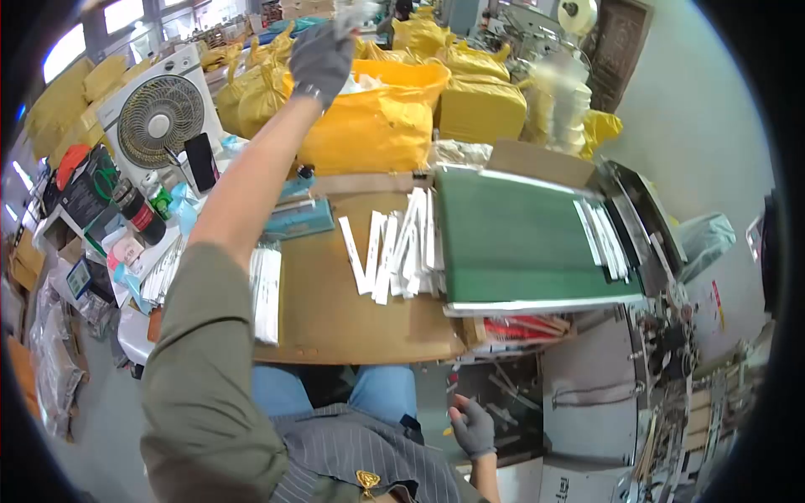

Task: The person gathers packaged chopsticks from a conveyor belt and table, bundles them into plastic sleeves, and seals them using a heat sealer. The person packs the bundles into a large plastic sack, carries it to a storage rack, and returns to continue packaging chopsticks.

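My left hand [323, 60], in a grey glove, is raised at the far side above an open orange-yellow bag [369, 126]. Its fingers are closed on a blurred whitish bundle [356, 15] whose kind I cannot make out. My right hand [475, 429], gloved with bare fingertips, hangs low beyond the table's front edge. Its fingers are loosely bent and apart, with nothing visible in them. Thin white paper-like strips [394, 251] lie loosely on the brown table [335, 327]. More white strips [602, 239] rest on the green conveyor belt [511, 235].
A stack of white strips [267, 293] and blue boxes [300, 218] lie left on the table. Further left stand a fan [159, 124], a dark bottle [138, 211] and a phone [201, 162]. Yellow bags [482, 105] line the back. Machine parts [671, 335] stand right.
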`<action>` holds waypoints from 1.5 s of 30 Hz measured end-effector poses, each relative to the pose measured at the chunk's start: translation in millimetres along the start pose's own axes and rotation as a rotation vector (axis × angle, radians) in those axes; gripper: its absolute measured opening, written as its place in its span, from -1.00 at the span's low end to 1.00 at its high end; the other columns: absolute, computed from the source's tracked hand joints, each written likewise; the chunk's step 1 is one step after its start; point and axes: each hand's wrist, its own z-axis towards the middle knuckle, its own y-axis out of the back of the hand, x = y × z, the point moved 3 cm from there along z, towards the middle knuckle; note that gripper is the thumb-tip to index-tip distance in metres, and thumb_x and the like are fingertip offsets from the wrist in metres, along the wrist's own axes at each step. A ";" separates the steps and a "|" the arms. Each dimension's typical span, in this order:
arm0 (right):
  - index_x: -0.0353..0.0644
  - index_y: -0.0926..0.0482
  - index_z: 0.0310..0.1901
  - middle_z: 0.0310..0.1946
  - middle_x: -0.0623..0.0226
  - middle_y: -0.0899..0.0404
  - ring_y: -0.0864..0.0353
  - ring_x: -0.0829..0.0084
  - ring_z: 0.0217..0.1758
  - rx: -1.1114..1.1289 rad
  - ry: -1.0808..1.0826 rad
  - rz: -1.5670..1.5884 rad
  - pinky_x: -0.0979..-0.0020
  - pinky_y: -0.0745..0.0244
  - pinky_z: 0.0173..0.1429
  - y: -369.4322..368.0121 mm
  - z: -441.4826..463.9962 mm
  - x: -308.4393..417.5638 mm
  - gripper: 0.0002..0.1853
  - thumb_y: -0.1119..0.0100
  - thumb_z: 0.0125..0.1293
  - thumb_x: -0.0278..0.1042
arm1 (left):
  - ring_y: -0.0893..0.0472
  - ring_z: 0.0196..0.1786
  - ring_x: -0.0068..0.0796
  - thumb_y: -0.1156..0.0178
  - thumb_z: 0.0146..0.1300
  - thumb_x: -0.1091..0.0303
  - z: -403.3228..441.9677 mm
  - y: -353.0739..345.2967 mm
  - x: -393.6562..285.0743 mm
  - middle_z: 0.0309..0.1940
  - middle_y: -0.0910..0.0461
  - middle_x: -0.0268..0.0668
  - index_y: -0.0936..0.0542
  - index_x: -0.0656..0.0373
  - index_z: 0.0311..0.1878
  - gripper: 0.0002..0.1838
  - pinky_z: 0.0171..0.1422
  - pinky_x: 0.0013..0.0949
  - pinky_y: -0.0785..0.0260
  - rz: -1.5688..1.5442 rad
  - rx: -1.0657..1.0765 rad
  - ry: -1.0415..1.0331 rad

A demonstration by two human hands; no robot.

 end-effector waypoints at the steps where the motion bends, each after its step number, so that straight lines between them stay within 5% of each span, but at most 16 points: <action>1: -0.21 -0.53 -0.03 -0.24 0.17 -0.62 -0.63 0.31 -0.18 -0.020 0.017 -0.039 0.38 -0.50 -0.09 6.6 12.2 16.0 -0.67 -0.19 0.20 -0.26 | -0.50 0.02 -0.07 -0.12 0.19 0.04 12.7 -23.5 24.7 0.03 -0.49 -0.03 -0.45 0.21 0.09 -0.49 0.07 -0.19 -0.36 0.268 0.252 0.083; 4: -0.23 -0.53 -0.03 -0.23 0.14 -0.61 -0.63 0.29 -0.19 -0.011 0.101 0.138 0.37 -0.50 -0.11 5.9 62.0 61.4 -0.67 -0.20 0.19 -0.31 | -0.47 0.07 -0.05 -0.15 0.11 -0.10 3.3 -44.5 60.9 0.02 -0.48 -0.02 -0.44 0.20 0.10 -0.37 0.12 -0.18 -0.33 0.243 0.598 0.233; 8: -0.26 -0.42 0.10 0.02 0.02 -0.46 -0.50 0.12 0.05 -0.122 0.517 0.054 0.28 -0.39 0.11 -17.3 170.6 159.0 -0.54 -0.22 0.17 -0.33 | -0.46 0.08 -0.04 -0.15 0.18 0.11 -124.4 -3.2 54.0 0.02 -0.49 -0.03 -0.46 0.21 0.09 -0.52 0.19 -0.17 -0.29 -0.254 0.369 0.021; 9: -0.35 -0.35 0.15 0.13 0.01 -0.37 -0.39 0.21 0.20 -0.135 0.521 0.041 0.32 -0.30 0.23 -33.9 202.5 174.8 -0.47 -0.22 0.19 -0.29 | -0.48 0.06 -0.07 -0.21 0.14 0.18 -176.0 9.2 60.2 -0.02 -0.51 -0.05 -0.50 0.22 0.03 -0.56 0.19 -0.20 -0.30 -0.261 0.415 -0.031; 10: -0.32 -0.28 0.21 0.21 -0.08 -0.27 -0.29 0.05 0.28 -0.139 0.544 -0.072 0.23 -0.23 0.29 -51.4 239.6 187.8 -0.34 -0.28 0.14 -0.18 | -0.50 0.04 -0.08 -0.27 0.08 0.26 -201.9 50.0 43.4 -0.04 -0.53 -0.08 -0.52 0.21 -0.01 -0.59 0.17 -0.23 -0.32 -0.423 0.624 0.224; 11: -0.32 -0.22 0.25 0.23 -0.22 -0.20 -0.19 -0.09 0.32 -0.174 0.569 -0.227 0.14 -0.18 0.32 -74.8 284.3 184.3 -0.20 -0.29 0.09 0.01 | -0.51 0.02 -0.11 -0.29 0.06 0.26 -238.0 71.4 49.8 -0.07 -0.54 -0.11 -0.53 0.17 -0.03 -0.61 0.14 -0.22 -0.33 -0.358 0.641 0.152; 14: -0.37 -0.10 0.31 0.26 -0.29 -0.12 -0.12 -0.09 0.36 -0.156 0.154 -0.805 0.20 -0.11 0.38 -125.7 385.8 162.3 0.09 -0.27 -0.08 0.31 | -0.56 -0.04 -0.21 -0.30 0.06 0.37 -347.9 153.7 113.6 -0.17 -0.59 -0.17 -0.57 0.18 -0.13 -0.72 0.12 -0.26 -0.36 -0.235 0.641 0.402; 17: -0.30 -0.31 0.16 0.10 -0.13 -0.41 -0.44 -0.01 0.15 -0.235 -0.273 -0.726 0.16 -0.39 0.20 -123.3 400.7 137.4 -0.31 -0.15 0.05 -0.01 | -0.60 -0.12 -0.27 -0.22 0.17 0.32 -395.6 268.0 193.2 -0.20 -0.61 -0.15 -0.56 0.25 -0.13 -0.74 0.02 -0.31 -0.42 0.089 0.580 0.713; 20: -0.26 -0.52 -0.29 -0.30 0.00 -0.59 -0.58 -0.02 -0.14 0.049 0.463 -0.781 0.10 -0.47 -0.02 -122.0 475.9 64.5 -0.71 0.02 0.22 -0.17 | -0.60 -0.11 -0.23 -0.16 0.20 0.30 -435.6 363.0 252.0 -0.18 -0.60 -0.18 -0.57 0.19 -0.13 -0.77 0.00 -0.31 -0.42 0.371 0.457 0.881; 21: -0.28 -0.46 -0.06 -0.09 0.04 -0.53 -0.48 0.10 0.05 0.059 0.265 -0.472 0.22 -0.38 0.11 -114.2 478.2 31.5 -0.52 -0.04 0.18 0.00 | -0.58 -0.08 -0.22 -0.15 0.20 0.30 -432.7 372.3 263.0 -0.15 -0.59 -0.17 -0.57 0.18 -0.12 -0.77 0.01 -0.33 -0.41 0.447 0.494 0.870; 22: -0.30 -0.40 0.18 0.13 0.09 -0.46 -0.39 0.23 0.23 0.066 0.032 -0.182 0.33 -0.28 0.24 -115.0 473.2 11.7 -0.27 -0.10 0.14 0.17 | -0.58 -0.11 -0.20 -0.14 0.18 0.31 -436.6 375.9 277.4 -0.19 -0.59 -0.20 -0.57 0.13 -0.14 -0.79 -0.03 -0.29 -0.42 0.475 0.489 0.836; 23: -0.30 -0.39 0.19 0.11 0.06 -0.47 -0.42 0.19 0.19 0.117 -0.140 -0.410 0.34 -0.29 0.24 -111.0 455.4 34.0 -0.21 -0.15 0.10 0.23 | -0.58 -0.15 -0.18 -0.12 0.15 0.32 -443.0 369.3 294.0 -0.24 -0.60 -0.23 -0.58 0.08 -0.16 -0.81 -0.07 -0.26 -0.43 0.475 0.494 0.793; 27: -0.34 -0.35 0.17 0.07 0.06 -0.49 -0.46 0.18 0.14 0.118 -0.181 -0.270 0.31 -0.31 0.19 -118.6 430.7 53.2 -0.15 -0.21 0.05 0.27 | -0.58 -0.07 -0.27 -0.14 0.10 0.25 -441.1 315.3 338.8 -0.16 -0.60 -0.21 -0.53 0.12 -0.11 -0.72 -0.13 -0.24 -0.45 0.817 0.724 0.412; 34: -0.31 -0.34 0.18 0.07 0.04 -0.48 -0.47 0.18 0.12 0.065 -0.137 -0.366 0.30 -0.32 0.18 -131.2 399.9 59.5 -0.15 -0.22 0.04 0.26 | -0.58 -0.13 -0.25 -0.18 0.07 0.21 -432.2 286.0 355.0 -0.18 -0.52 -0.16 -0.56 0.08 -0.18 -0.74 -0.12 -0.23 -0.44 0.841 1.208 0.889; 38: -0.32 -0.29 0.21 0.08 0.04 -0.47 -0.47 0.18 0.12 0.068 -0.138 -0.340 0.30 -0.32 0.17 -134.2 397.1 61.1 -0.12 -0.23 0.04 0.26 | -0.55 -0.18 -0.26 -0.28 -0.02 0.07 -438.8 298.9 348.0 -0.25 -0.53 -0.23 -0.55 0.08 -0.17 -0.61 -0.13 -0.25 -0.43 0.895 1.040 0.483; 45: -0.33 -0.27 0.22 0.07 0.02 -0.47 -0.47 0.18 0.12 0.091 -0.116 -0.231 0.30 -0.33 0.16 -133.2 395.7 55.2 -0.11 -0.23 0.04 0.26 | -0.60 -0.26 -0.17 -0.23 0.03 0.14 -424.6 297.1 324.8 -0.34 -0.55 -0.13 -0.38 0.15 0.02 -0.50 -0.22 -0.13 -0.44 0.685 1.036 0.484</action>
